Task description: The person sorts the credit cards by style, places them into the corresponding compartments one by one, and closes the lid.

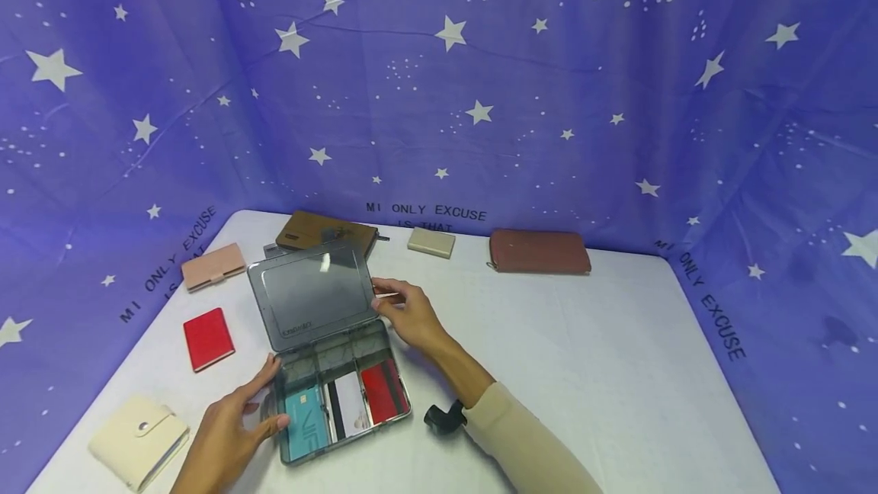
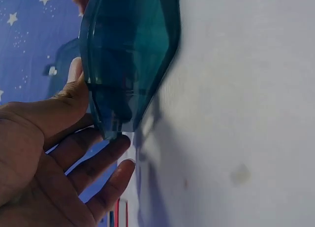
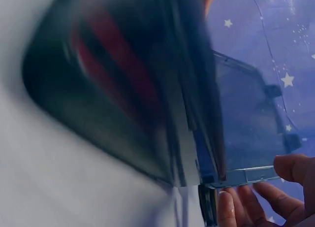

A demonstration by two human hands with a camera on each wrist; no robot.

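A grey see-through plastic case (image 1: pixel 343 444) lies on the white table with its lid (image 1: pixel 318 292) raised at the back. In its front compartments are a teal card (image 1: pixel 305 421), a white card with a dark stripe (image 1: pixel 350 406) and a red card with a dark stripe (image 1: pixel 384 391). My left hand (image 1: pixel 229 433) grips the case's left side, thumb over the rim; its fingers (image 2: pixel 101 165) show beneath in the left wrist view. My right hand (image 1: pixel 411 315) pinches the lid's right edge, its thumb (image 3: pixel 293 167) visible in the right wrist view.
Left of the case lie a pink wallet (image 1: pixel 214 267), a red booklet (image 1: pixel 209 338) and a cream snap wallet (image 1: pixel 140 441). Behind it are a brown notebook (image 1: pixel 318 229), a beige card holder (image 1: pixel 430 242) and a reddish-brown zip wallet (image 1: pixel 539 251). A starry purple curtain (image 1: pixel 411 82) surrounds the table.
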